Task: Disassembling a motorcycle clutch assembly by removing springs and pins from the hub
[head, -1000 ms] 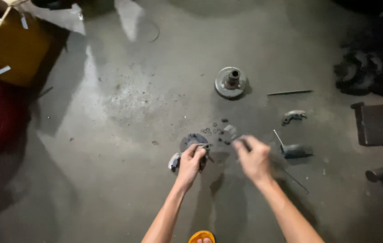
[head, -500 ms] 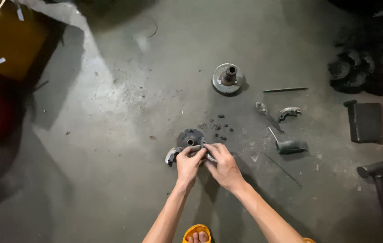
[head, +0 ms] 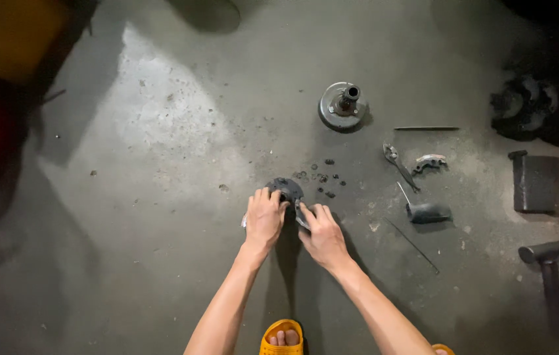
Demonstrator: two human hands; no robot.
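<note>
A dark round metal part [head: 286,189] lies on the concrete floor just ahead of me. My left hand [head: 264,219] grips its left side, fingers curled over the rim. Close beside it, my right hand [head: 323,235] holds a small grey curved metal piece [head: 302,215] against the part's lower right edge. Both hands cover much of the part. Several tiny dark bits [head: 324,177] are scattered just beyond it.
A round pulley-like disc with a centre shaft [head: 342,106] stands farther off. To the right lie a small wrench [head: 395,161], a curved shoe [head: 430,162], a thin rod [head: 426,128], a dark block [head: 536,182] and a hammer [head: 547,273]. My orange sandal [head: 280,336] is below.
My right hand came in from the right side to meet the left at the round part. A small wrench now lies on the floor where that hand had been.
</note>
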